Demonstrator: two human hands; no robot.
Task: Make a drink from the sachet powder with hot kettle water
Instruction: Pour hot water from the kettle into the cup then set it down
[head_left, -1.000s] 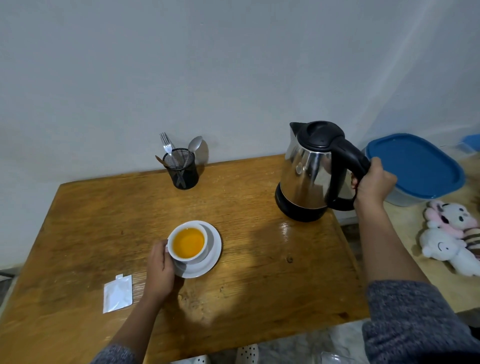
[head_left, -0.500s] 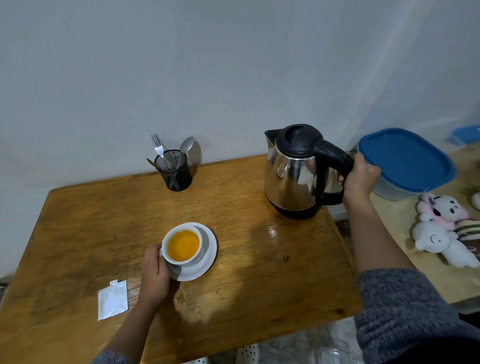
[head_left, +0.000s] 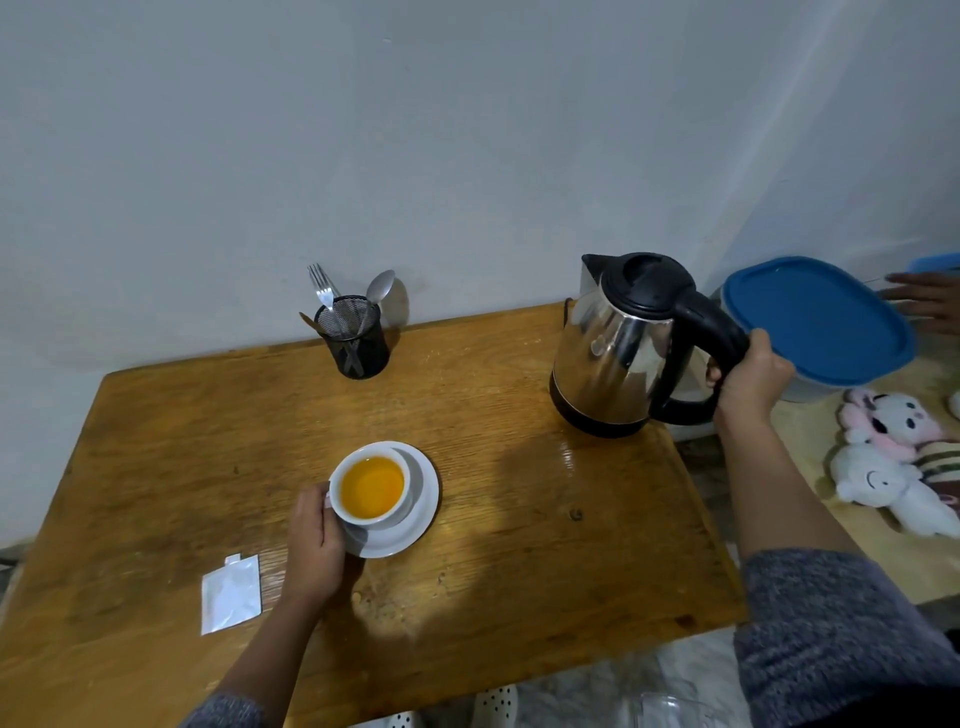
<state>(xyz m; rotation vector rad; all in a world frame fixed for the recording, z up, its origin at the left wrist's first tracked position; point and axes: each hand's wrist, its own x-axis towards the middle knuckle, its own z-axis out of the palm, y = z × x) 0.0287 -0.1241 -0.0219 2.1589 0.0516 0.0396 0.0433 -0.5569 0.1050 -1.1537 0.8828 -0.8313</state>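
Observation:
A white cup (head_left: 372, 488) holding orange liquid stands on a white saucer (head_left: 421, 512) near the middle of the wooden table (head_left: 493, 545). My left hand (head_left: 314, 545) grips the cup's left side. At the table's back right corner the steel kettle (head_left: 618, 348) with a black lid stands upright, and my right hand (head_left: 750, 376) is closed around its black handle. An opened white sachet (head_left: 231, 592) lies flat left of my left hand.
A black mesh holder (head_left: 356, 340) with a fork and a spoon stands at the back of the table. Right of the table are a blue-lidded container (head_left: 815, 322), plush toys (head_left: 893, 457) and another person's hand (head_left: 924, 301).
The kettle has settled upright on the table's back right corner, still held by its handle. My left hand keeps its hold on the cup. Another person's hand has appeared at the far right.

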